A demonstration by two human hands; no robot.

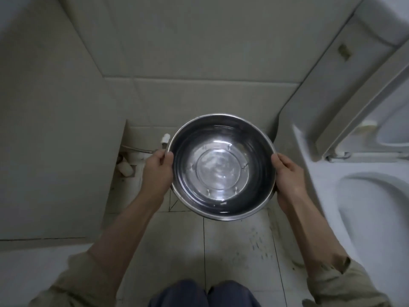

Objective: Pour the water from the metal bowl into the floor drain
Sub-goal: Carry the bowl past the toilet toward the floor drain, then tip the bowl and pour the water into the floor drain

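Observation:
A round metal bowl [222,166] with clear water in it is held level above the tiled floor, in the middle of the view. My left hand [158,168] grips its left rim with the thumb over the edge. My right hand [287,177] grips the right rim the same way. A floor drain does not show; the bowl hides the floor beneath it.
A white toilet [365,173] with its lid raised fills the right side. A white pipe fitting and a metal hose [141,150] sit low on the left by the tiled wall [55,129]. Wet floor tiles [239,247] lie in front of my knees.

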